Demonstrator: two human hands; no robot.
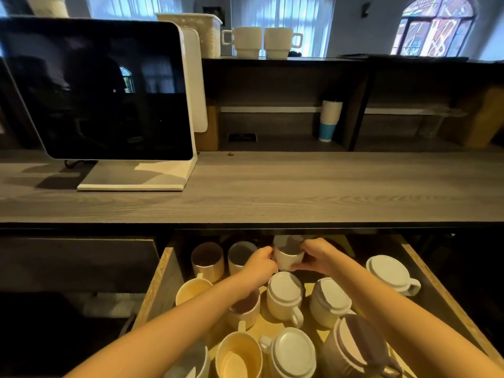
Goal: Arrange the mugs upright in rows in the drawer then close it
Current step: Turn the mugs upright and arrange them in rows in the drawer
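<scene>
The drawer [163, 271] is pulled open beneath the grey wood-grain tabletop [300, 186], its chipboard side walls exposed. Cream and white mugs are scattered inside: several stand upright at the left, while several others sit upside down, bases showing, including one inverted mug [390, 271] apart at the right with bare drawer floor around it. At the back row, beside two upright ribbed mugs [208, 261], a white mug [289, 255] is held upright. It is gripped by the left hand [260, 264] and the right hand [317, 255], fingers closed around its sides.
</scene>
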